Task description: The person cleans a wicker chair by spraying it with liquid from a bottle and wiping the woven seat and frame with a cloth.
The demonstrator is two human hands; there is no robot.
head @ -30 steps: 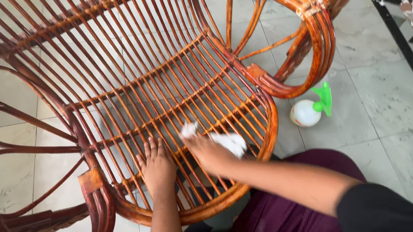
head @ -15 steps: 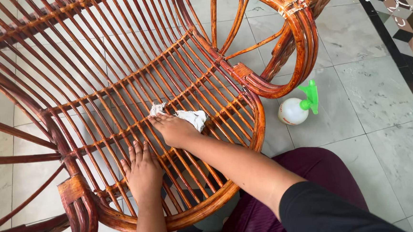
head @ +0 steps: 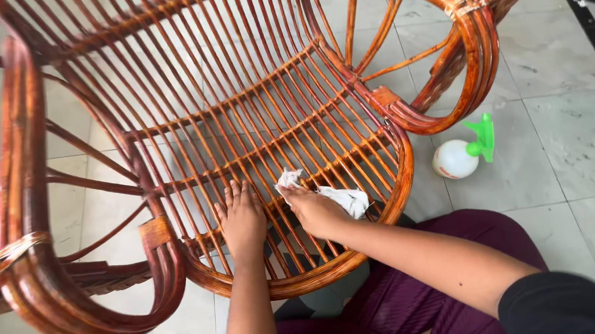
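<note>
A: What do the hands hold?

B: The right hand [head: 316, 208] presses a white cloth [head: 341, 199] onto the seat slats of a cane chair [head: 252, 108], near the seat's front rim. The fingers are curled over the cloth's middle; crumpled ends stick out on both sides. The left hand [head: 243, 222] lies flat and open on the slats just beside it, grasping nothing.

A: How would the cloth handle?

B: It looks soft, light and limp, likely to bunch and snag in the gaps between slats. Best gripped bunched in the palm, as here.

A: And the chair?

B: Stiff, glossy reddish-brown cane, probably light for its bulk and a little slick. The thick curved armrests or the front rim look like the firmest holds; the thin slats seem likelier to flex.

A: Anything nearby?

B: A white spray bottle [head: 454, 159] with a green trigger stands on the tiled floor [head: 571, 136], right of the chair.
</note>
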